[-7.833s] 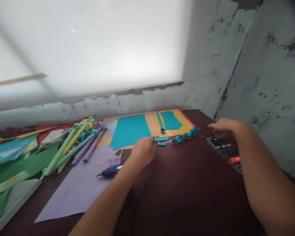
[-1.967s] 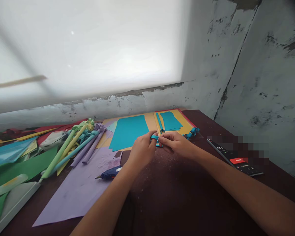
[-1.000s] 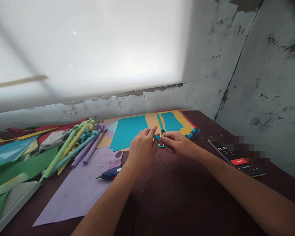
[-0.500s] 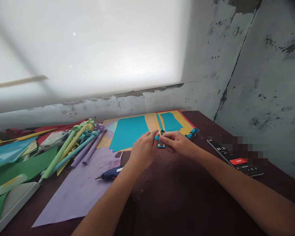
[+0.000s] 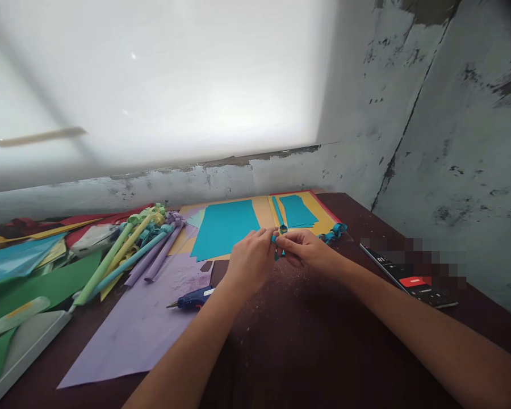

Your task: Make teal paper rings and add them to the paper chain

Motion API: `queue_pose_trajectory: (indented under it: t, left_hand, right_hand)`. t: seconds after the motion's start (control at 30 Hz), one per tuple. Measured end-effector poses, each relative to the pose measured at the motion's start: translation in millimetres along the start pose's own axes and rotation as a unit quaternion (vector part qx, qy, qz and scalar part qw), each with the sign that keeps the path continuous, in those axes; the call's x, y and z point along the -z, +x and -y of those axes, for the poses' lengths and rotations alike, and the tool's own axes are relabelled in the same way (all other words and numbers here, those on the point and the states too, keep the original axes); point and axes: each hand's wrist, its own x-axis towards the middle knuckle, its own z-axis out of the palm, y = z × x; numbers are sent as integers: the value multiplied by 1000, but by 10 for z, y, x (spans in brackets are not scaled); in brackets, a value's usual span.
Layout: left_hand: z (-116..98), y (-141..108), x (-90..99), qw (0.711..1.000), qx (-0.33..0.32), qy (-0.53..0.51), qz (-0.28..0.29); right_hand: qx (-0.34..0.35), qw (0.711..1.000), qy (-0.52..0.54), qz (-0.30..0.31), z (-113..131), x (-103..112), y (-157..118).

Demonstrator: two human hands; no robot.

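Between my two hands is a small blue paper strip (image 5: 274, 239), bent into a curl. The fingers of my left hand (image 5: 254, 255) are closed on its left side, and my right hand (image 5: 305, 247) pinches it from the right; the fingers hide much of it. Just beyond them lies a rolled blue paper tube (image 5: 279, 212). Flat blue paper sheets (image 5: 225, 227) and smaller blue pieces (image 5: 297, 211) rest behind my hands. To the right of my right hand sit curled blue paper strips (image 5: 334, 232).
A blue glue gun (image 5: 191, 299) lies on a purple sheet (image 5: 123, 341) beside my left forearm. Paper tubes with curled ends (image 5: 123, 255) are bundled at left, near green paper (image 5: 68, 287). A phone (image 5: 404, 277) lies right of my right forearm. A wall (image 5: 281, 173) stands behind the table.
The blue strip is bent more tightly between my fingers, and less of it shows. Both hands stay in nearly the same place; the view has shifted slightly.
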Motion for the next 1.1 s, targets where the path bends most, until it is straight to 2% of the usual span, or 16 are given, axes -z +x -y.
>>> queue_pose_trajectory:
  t: [0.13, 0.33, 0.43, 0.53, 0.73, 0.8, 0.97, 1.1]
  left_hand:
    - [-9, 8, -57, 997, 24, -75, 20]
    - [9, 0, -65, 997, 25, 71, 2]
    - [24, -11, -82, 996, 2, 90, 8]
    - [36, -20, -113, 998, -16, 66, 7]
    - [-21, -9, -102, 995, 9, -96, 26]
    - [-41, 1, -76, 992, 10, -120, 32]
    - [-30, 17, -45, 997, 23, -73, 16]
    - [-21, 12, -45, 998, 30, -39, 32]
  right_hand:
    - [4, 1000, 16, -9, 9, -1, -1]
    - [-21, 999, -15, -24, 18, 24, -9]
    - [-29, 999, -14, -28, 35, 15, -10]
    - [-41, 999, -13, -20, 34, 9, -3]
    - [-38, 999, 13, -6, 3, 10, 18]
    - [-34, 999, 16, -9, 8, 11, 16]
    - [-21, 1000, 20, -10, 37, 24, -8]
    - [-39, 999, 16, -18, 51, 19, -13]
